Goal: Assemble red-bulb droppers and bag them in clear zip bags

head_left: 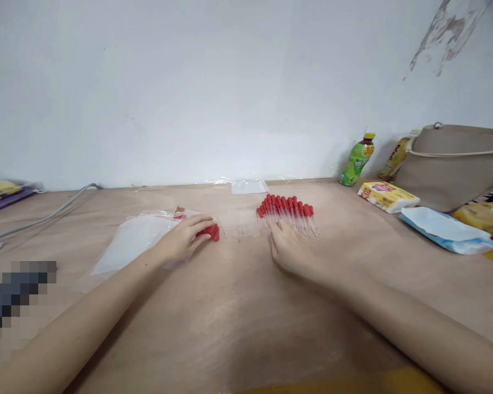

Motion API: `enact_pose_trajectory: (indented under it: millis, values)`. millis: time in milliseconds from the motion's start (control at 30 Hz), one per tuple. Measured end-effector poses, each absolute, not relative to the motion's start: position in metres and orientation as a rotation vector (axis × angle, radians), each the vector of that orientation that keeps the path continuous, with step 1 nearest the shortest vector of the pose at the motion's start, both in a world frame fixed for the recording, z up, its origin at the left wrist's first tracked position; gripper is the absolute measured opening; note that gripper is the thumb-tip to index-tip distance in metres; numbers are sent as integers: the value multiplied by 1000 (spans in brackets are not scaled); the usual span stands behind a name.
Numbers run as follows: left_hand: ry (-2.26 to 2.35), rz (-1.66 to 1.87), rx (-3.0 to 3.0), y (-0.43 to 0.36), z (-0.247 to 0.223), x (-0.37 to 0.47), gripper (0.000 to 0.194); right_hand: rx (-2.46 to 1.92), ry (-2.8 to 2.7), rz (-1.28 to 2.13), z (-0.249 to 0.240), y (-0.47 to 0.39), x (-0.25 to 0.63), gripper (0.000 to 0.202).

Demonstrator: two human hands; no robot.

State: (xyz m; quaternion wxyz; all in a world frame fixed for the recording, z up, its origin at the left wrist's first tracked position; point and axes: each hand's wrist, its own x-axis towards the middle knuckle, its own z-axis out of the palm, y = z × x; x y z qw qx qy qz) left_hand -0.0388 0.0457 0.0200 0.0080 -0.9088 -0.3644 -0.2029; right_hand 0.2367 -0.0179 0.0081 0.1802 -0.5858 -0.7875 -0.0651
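Observation:
My left hand [185, 236] curves around a small heap of red rubber bulbs [213, 232], thumb and fingers on either side of them. Thin clear glass tubes [242, 224] lie in a row between my two hands. To their right, several droppers with red bulbs [285, 203] lie side by side, clear tubes pointing toward me. My right hand [286, 243] is at the left end of that group, fingers pinched together by the tube of the leftmost dropper [260, 212]. Its fingertips are slightly blurred and partly hide that tube.
Clear plastic bags [135, 241] lie beneath and left of my left arm; a small bag [250, 187] rests by the wall. At right stand a green bottle [356, 160], a tissue pack [388, 197], a blue-white packet [447, 230] and a beige bag [456, 164]. A grey cable [66, 205] crosses the left.

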Motion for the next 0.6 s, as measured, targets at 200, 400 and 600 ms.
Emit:
enact_pose_trajectory:
  millis: [200,400,600]
  values:
    - [-1098,-542,-2842,56,18,-47,33,-1380,-2097,-154,-27,-32,243,29]
    - [-1140,-463,-2761,54,16,-43,34,-1318,-2046,-86,-33,-27,242,25]
    - [-1222,-555,-2596,44,14,-37,31,-1341,-2062,-117,-23,-32,243,23]
